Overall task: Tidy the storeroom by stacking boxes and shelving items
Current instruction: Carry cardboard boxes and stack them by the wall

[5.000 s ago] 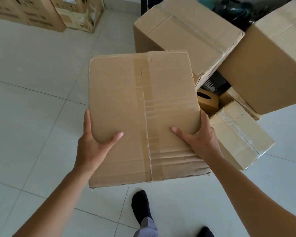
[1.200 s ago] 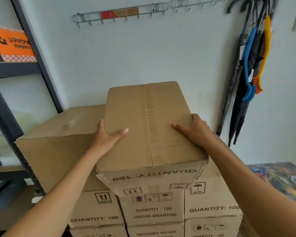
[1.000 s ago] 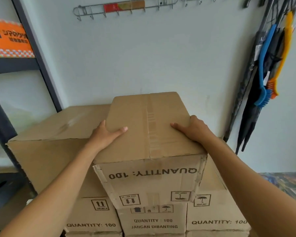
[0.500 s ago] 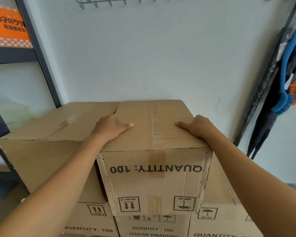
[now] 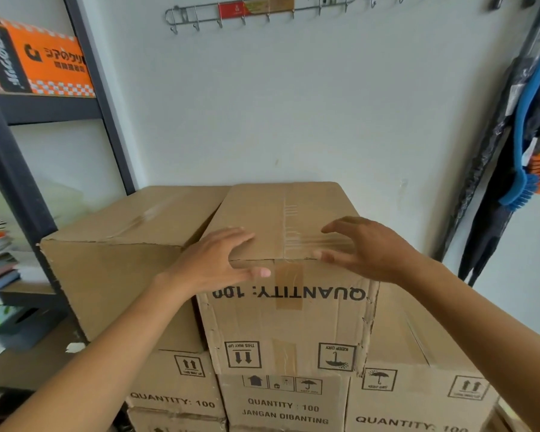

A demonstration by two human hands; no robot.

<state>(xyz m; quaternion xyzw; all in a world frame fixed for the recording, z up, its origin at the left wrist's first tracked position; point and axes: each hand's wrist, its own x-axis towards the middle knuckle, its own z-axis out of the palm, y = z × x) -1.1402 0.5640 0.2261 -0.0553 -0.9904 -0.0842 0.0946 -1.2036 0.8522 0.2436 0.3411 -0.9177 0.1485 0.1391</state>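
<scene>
Stack (image 5: 281, 406): 3 printed "QUANTITY: 100" cartons are seen in the row beneath.
Plain carton (image 5: 113, 282): set on the stack, left.
Upside-down carton (image 5: 293, 322): seated on the stack, touching Plain carton.
Left hand (image 5: 212, 263): fingers straight, laid over its near top edge.
Right hand (image 5: 368, 247): fingers spread, nothing gripped.

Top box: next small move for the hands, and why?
Probably draw both hands back. The top box sits on the stack beside the larger box; the left hand and right hand are spread open, gripping nothing.

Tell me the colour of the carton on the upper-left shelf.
The carton is orange with a black end and white lettering; head view.
</scene>
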